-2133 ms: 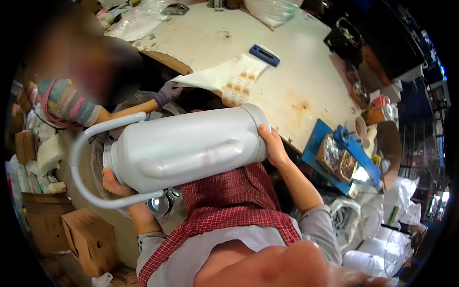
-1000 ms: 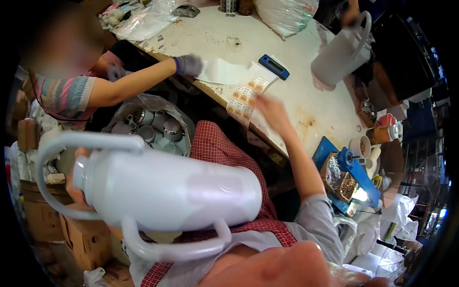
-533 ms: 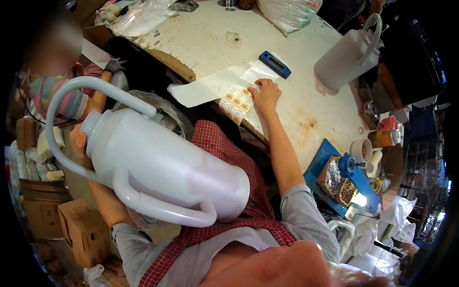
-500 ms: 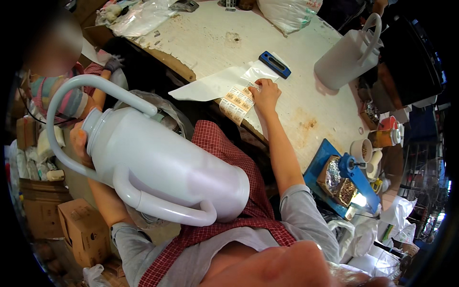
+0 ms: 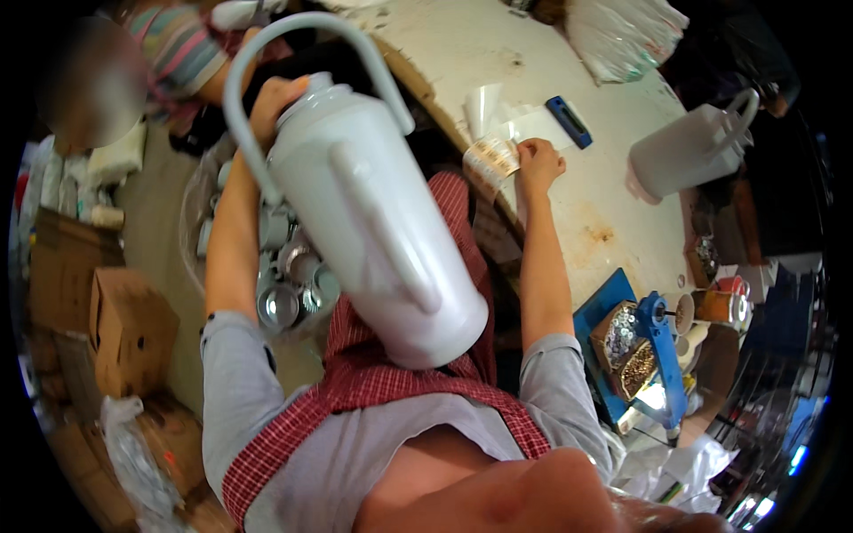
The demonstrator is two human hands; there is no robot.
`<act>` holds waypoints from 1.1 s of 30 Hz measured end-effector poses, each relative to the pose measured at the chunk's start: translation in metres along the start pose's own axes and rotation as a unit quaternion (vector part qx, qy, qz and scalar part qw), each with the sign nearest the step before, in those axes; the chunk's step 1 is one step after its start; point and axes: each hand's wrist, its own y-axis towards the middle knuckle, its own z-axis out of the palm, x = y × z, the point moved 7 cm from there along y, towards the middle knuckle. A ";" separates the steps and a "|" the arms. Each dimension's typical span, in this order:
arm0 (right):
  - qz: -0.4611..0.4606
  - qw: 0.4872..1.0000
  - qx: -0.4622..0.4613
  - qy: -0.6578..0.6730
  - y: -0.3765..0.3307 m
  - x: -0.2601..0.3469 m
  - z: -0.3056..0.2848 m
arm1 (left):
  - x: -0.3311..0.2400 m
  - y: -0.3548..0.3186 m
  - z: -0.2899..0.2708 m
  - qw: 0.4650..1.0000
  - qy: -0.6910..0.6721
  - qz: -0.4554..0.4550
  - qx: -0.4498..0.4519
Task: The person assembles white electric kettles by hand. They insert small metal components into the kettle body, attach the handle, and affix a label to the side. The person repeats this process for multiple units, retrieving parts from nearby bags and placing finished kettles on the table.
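Worn and stained, the pale worktable [image 5: 613, 191] stretches far right, bearing a second white jug [image 5: 682, 156], a blue tool [image 5: 569, 122] and a blue tray [image 5: 597, 320] of small metal parts. Below left, a basin [image 5: 200, 200] holds shiny metal caps. Across the lap lies the large white thermos jug [image 5: 369, 226]; the left hand [image 5: 275, 98] grips its neck. The right hand [image 5: 538, 164], fingers curled, pinches a label sheet [image 5: 493, 160] at the table edge.
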 end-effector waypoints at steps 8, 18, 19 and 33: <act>-0.104 0.861 0.271 0.417 -0.111 0.169 -0.190 | 0.038 -0.032 0.008 0.997 -0.045 -0.064 -0.028; -0.030 0.737 0.581 0.342 -0.176 0.200 -0.198 | 0.058 -0.021 0.023 0.990 -0.089 -0.094 -0.052; -0.038 0.750 0.563 0.343 -0.172 0.201 -0.191 | 0.058 -0.021 0.024 0.991 -0.090 -0.093 -0.043; -0.126 0.772 0.562 0.270 -0.157 0.229 -0.184 | 0.057 -0.022 0.031 0.987 -0.100 -0.117 -0.055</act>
